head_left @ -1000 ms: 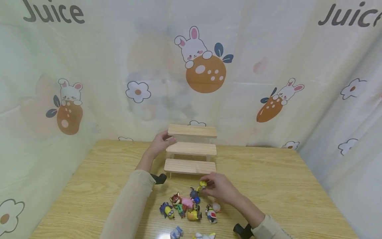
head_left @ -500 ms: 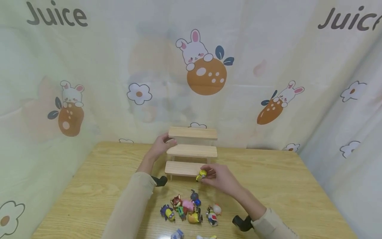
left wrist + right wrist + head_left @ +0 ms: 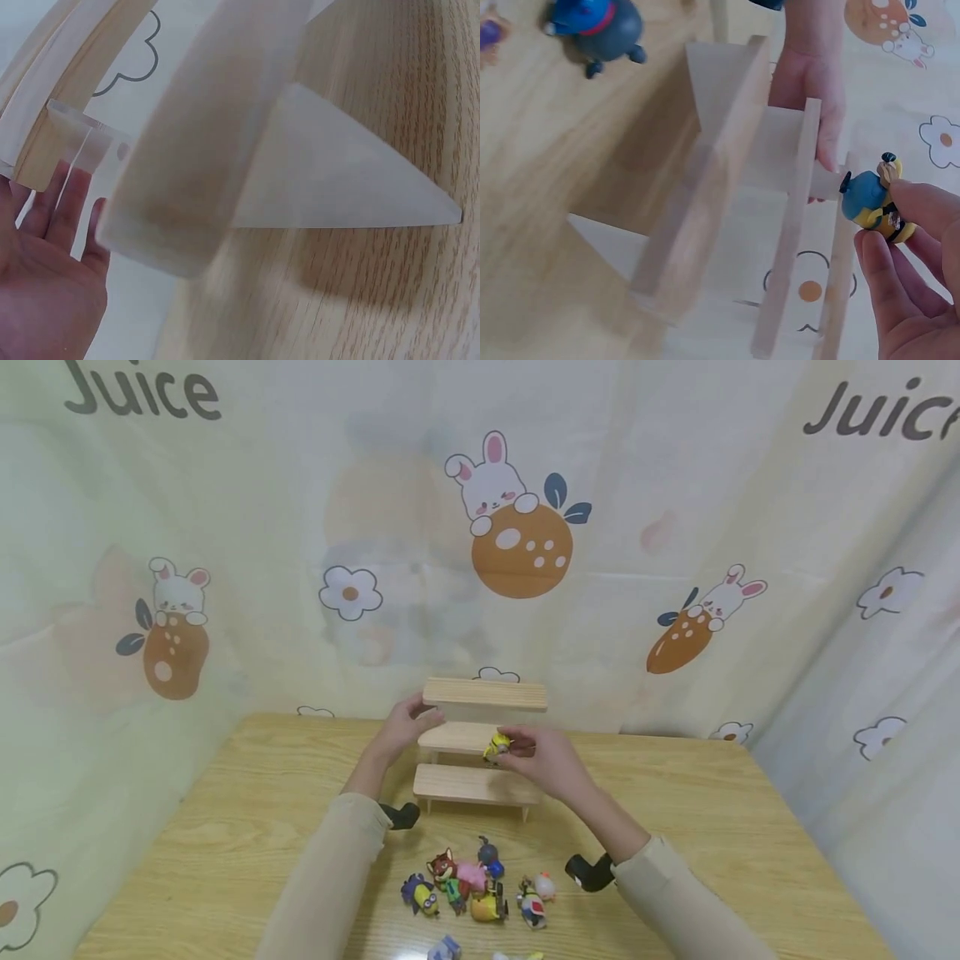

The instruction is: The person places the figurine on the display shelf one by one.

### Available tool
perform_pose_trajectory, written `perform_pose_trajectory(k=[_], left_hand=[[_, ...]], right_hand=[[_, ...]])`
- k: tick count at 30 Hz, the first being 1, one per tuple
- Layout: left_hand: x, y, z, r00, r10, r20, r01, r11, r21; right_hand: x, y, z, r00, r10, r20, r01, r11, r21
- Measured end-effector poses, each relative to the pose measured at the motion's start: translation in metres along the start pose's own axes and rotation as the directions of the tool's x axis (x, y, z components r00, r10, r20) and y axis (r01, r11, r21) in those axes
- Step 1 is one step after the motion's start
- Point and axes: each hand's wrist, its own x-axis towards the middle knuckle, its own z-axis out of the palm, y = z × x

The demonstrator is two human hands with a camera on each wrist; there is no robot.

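A three-tier display stand (image 3: 480,785) with pale wooden steps and clear side supports stands near the back of the table. My left hand (image 3: 401,727) holds its left side by the upper tiers; in the left wrist view some fingers (image 3: 71,206) show at the clear support. My right hand (image 3: 547,764) pinches a small yellow Minion figurine (image 3: 497,747) between thumb and fingers, in front of the middle step's right half. In the right wrist view the figurine (image 3: 870,202) shows blue clothing and black feet. Whether it touches the step cannot be told.
Several toy figurines lie in front of the stand: a fox (image 3: 447,872), a pink one (image 3: 472,874), a blue-and-grey one (image 3: 490,857), another Minion (image 3: 420,895), a yellow one (image 3: 489,906) and a white-and-red one (image 3: 532,906). A patterned curtain (image 3: 600,635) hangs behind.
My right hand has lifted the Minion figurine from beside the toy group, up past the bottom step to the middle step. The left hand stays on the stand.
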Motion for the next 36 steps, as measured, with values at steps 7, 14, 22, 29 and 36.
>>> perform_pose_trajectory(k=[7,14,22,29,36], left_hand=[[0.004,0.001,0.007,1.000,-0.008,-0.020,0.008,1.000,0.002],[0.005,0.000,0.012,0.999,-0.002,-0.037,0.000,0.999,-0.039],[0.006,-0.002,0.013,0.999,0.025,-0.036,-0.029,0.994,-0.106],[-0.004,0.003,0.009,0.998,0.057,-0.001,-0.057,0.983,-0.172],[-0.016,0.012,0.007,1.000,0.000,0.000,0.000,0.990,-0.139]], right_hand=[[0.022,-0.011,-0.011,0.998,-0.042,-0.039,0.040,0.998,-0.039],[0.047,-0.023,-0.019,0.998,-0.063,-0.032,0.059,0.992,-0.110],[0.072,-0.034,-0.016,0.998,-0.061,-0.033,0.055,0.984,-0.169],[0.095,-0.043,-0.002,0.997,-0.069,-0.040,0.064,0.990,-0.123],[0.103,-0.045,0.011,0.999,-0.050,-0.020,0.048,0.995,-0.083]])
